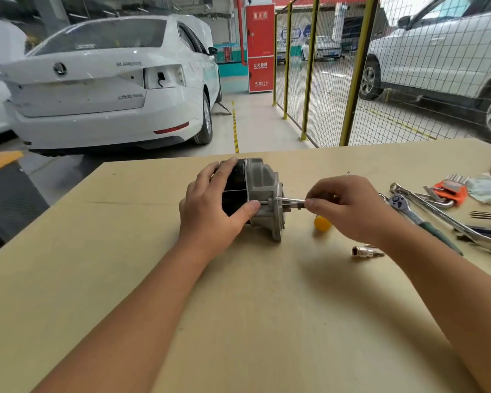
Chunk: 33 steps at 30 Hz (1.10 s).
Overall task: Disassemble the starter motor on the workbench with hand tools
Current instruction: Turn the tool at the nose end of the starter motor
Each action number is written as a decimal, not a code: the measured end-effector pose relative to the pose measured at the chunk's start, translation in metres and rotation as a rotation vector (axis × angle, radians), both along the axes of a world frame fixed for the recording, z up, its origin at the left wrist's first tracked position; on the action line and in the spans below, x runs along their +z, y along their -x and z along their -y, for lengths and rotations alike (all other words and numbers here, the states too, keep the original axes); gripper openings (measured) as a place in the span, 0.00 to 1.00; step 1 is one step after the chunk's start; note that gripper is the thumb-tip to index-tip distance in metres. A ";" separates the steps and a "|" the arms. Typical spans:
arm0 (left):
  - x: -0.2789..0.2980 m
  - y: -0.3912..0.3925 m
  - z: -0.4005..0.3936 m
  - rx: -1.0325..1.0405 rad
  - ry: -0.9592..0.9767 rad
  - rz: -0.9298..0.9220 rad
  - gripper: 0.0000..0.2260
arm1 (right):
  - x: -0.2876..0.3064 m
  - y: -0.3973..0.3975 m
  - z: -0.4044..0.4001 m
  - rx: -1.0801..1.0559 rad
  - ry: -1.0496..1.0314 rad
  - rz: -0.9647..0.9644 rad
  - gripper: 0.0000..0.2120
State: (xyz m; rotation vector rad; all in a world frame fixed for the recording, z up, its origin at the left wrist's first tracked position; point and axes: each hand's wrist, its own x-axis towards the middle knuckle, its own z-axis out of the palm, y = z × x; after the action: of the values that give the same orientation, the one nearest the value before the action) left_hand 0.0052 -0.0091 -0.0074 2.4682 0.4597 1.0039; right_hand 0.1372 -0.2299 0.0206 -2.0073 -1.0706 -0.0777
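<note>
Head view: workbench [238, 321], lower frame.
Motor [255, 194]: lying on its side at frame centre, black body left, grey housing right.
Left hand [213, 205]: curled over the black body, thumb on the housing edge.
Right hand [349, 208]: fingertips pinching a slim metal driver [291, 200] set against the housing face.
Ratchet [408, 208]: right of frame, among wrenches.
Socket [364, 251]: loose, lower right of motor.

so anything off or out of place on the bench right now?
Mostly no. The left hand steadies the starter motor while the right hand pinches a slim driver at its flange. One oddity: a crumpled face mask lies among the hex keys and wrenches.
</note>
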 end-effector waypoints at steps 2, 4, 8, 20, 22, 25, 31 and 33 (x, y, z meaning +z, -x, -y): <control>0.000 0.001 0.001 -0.006 0.005 0.003 0.37 | 0.004 -0.005 0.004 -0.022 -0.027 0.026 0.09; 0.001 0.002 0.001 -0.010 0.016 0.006 0.38 | 0.005 -0.007 0.006 -0.009 -0.032 0.023 0.10; 0.002 0.002 0.002 -0.007 0.018 0.000 0.38 | -0.004 -0.002 0.000 0.028 0.044 0.076 0.10; -0.002 0.001 -0.001 -0.002 0.018 -0.007 0.39 | -0.011 0.006 -0.005 -0.040 -0.070 0.011 0.04; -0.002 0.001 0.000 0.000 0.018 -0.012 0.39 | -0.011 0.005 -0.006 -0.053 -0.048 -0.010 0.03; -0.001 0.001 0.000 0.000 0.019 -0.017 0.39 | -0.011 0.002 -0.005 -0.038 -0.015 -0.017 0.05; -0.001 0.002 0.002 0.000 0.021 -0.009 0.39 | -0.018 0.000 -0.009 -0.033 0.016 0.095 0.08; -0.002 0.002 0.002 0.001 0.020 -0.008 0.39 | -0.018 0.001 -0.011 -0.044 -0.001 0.151 0.05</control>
State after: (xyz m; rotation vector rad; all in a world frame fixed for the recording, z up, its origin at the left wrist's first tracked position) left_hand 0.0036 -0.0115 -0.0090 2.4552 0.4714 0.9857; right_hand 0.1364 -0.2189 0.0024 -2.0501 -1.1206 -0.2567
